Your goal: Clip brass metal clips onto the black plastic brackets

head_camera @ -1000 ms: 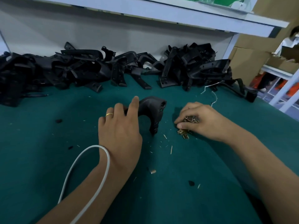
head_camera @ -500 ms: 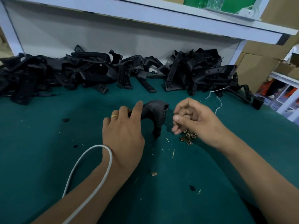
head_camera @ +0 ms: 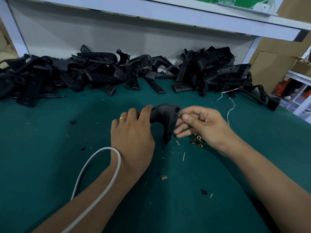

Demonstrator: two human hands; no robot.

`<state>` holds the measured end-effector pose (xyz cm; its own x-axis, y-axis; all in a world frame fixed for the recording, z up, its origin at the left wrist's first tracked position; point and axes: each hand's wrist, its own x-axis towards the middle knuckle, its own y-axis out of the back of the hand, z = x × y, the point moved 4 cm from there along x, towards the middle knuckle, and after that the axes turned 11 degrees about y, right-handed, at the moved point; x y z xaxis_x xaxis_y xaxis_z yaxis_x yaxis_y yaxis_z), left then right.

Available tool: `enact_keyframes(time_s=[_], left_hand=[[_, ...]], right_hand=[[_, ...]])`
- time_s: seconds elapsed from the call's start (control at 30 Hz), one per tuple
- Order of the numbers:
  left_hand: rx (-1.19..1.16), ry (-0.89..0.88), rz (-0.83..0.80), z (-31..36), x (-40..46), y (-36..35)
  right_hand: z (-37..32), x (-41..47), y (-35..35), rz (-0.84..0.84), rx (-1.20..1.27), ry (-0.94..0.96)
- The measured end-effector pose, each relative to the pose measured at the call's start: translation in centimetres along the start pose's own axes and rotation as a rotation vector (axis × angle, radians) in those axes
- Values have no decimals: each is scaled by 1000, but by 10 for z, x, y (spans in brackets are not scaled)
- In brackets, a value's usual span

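We steady the bracket point(head_camera: 164, 117) with our left hand point(head_camera: 133, 137), fingers curled over its left arm, and bring the clip point(head_camera: 180, 114), pinched in our right hand point(head_camera: 200, 125) at the fingertips, to the bracket's upper right end. We should line the clip square to the edge, then press until it seats. The bracket is matte black, curved like a hook, with holes at its ends. Spare clips point(head_camera: 197, 141) lie just under our right palm.

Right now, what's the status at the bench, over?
Left hand grips black bracket. Right hand pinches brass clip at its upper end. Spare clips beside it. Nothing blocking.
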<state>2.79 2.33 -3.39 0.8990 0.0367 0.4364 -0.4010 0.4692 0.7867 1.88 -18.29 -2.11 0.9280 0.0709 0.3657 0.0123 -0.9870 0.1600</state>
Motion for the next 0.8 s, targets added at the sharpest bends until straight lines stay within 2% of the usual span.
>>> enact_keyframes(time_s=[0.37, 0.63, 0.8], left_hand=[[-13, -28, -1, 1, 0, -1], [-14, -30, -12, 1, -1, 4], [16, 18, 6, 0, -1, 6]], right_hand=[[-9, -2, 1, -95, -230, 31], [-17, 0, -12, -25, -116, 22], [-22, 0, -19, -49, -489, 116]])
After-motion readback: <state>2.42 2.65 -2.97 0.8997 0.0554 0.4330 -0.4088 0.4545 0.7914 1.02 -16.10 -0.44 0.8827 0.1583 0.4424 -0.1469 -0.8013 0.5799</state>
